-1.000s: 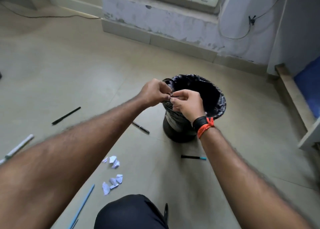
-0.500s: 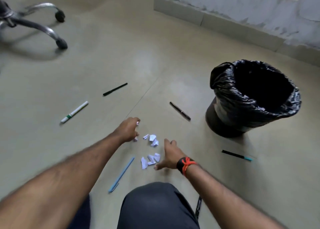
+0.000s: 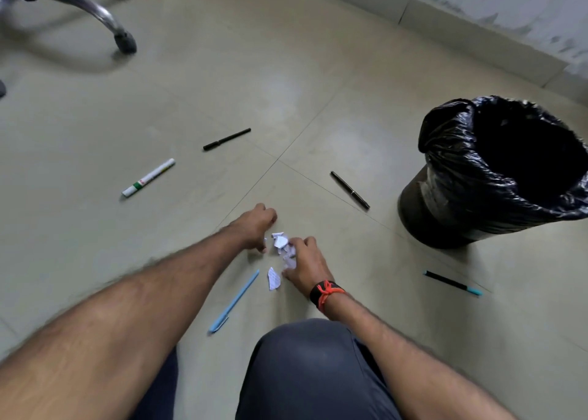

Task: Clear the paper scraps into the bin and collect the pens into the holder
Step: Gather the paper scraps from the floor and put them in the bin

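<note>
Several white paper scraps [image 3: 281,243] lie bunched on the floor between my hands. My left hand [image 3: 256,225] rests curled on the floor just left of them. My right hand [image 3: 304,262] cups the pile from the right, fingers touching scraps; one scrap [image 3: 273,278] lies loose below. A bin [image 3: 451,222] with a black liner stands at the right. Pens lie around: a light blue pen [image 3: 234,302], a white marker [image 3: 148,178], a black marker [image 3: 227,139], a black pen [image 3: 350,190], a black pen with a teal end [image 3: 451,283].
An office chair's chrome base with castors [image 3: 125,42] stands at the upper left. A wall skirting [image 3: 477,38] runs along the upper right. My knee [image 3: 311,372] fills the bottom middle. No pen holder is in view.
Both hands left the bin's rim and came down to the floor. They have since closed in on the scraps, pushing them into a tighter pile.
</note>
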